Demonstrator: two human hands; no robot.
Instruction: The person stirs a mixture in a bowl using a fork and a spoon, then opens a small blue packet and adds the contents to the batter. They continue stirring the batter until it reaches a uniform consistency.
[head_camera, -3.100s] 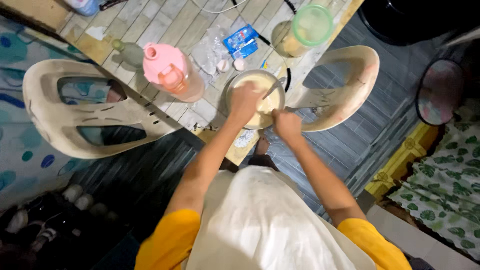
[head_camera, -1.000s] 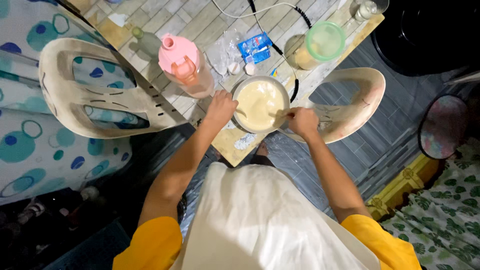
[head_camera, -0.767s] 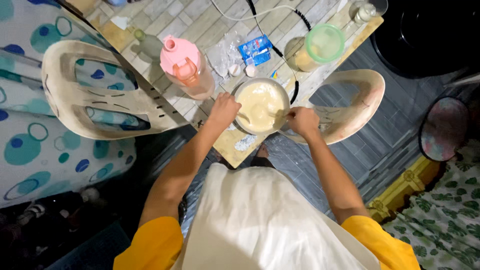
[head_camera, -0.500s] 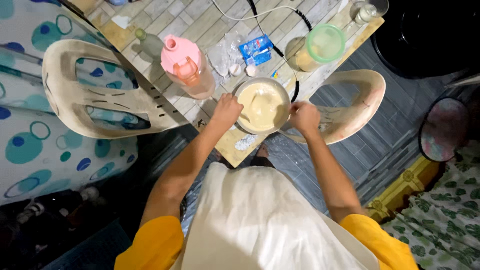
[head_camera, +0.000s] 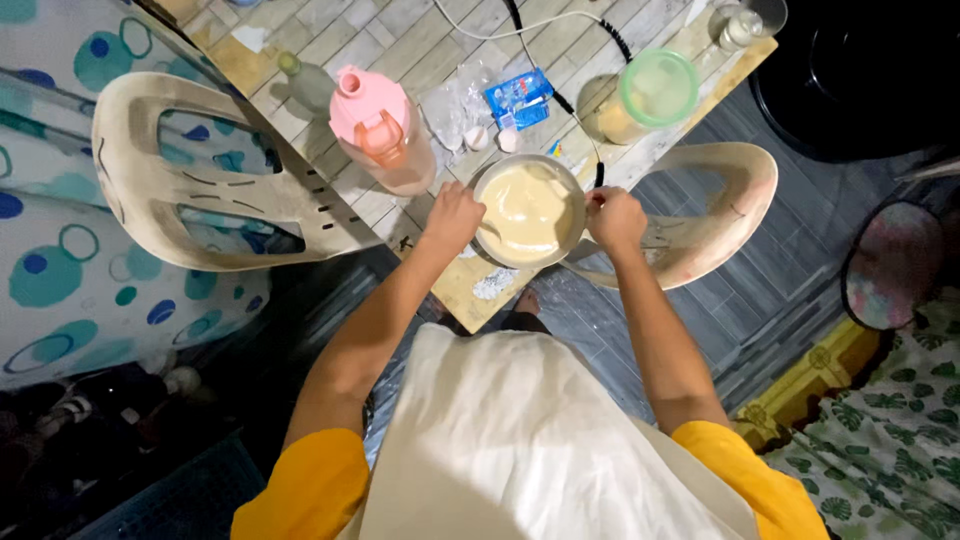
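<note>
The metal bowl (head_camera: 528, 211) of pale batter is sitting between both hands; the left hand (head_camera: 452, 215) is clamping its near-left rim; the right hand (head_camera: 615, 217), fingers curled together, is touching the right rim, what they grip hidden.

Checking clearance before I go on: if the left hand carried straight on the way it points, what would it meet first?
Probably the metal bowl of pale batter: the left hand already sits at its near-left rim, pointing across it. Beyond that lie the eggshells. Depth is unclear from above.
</note>
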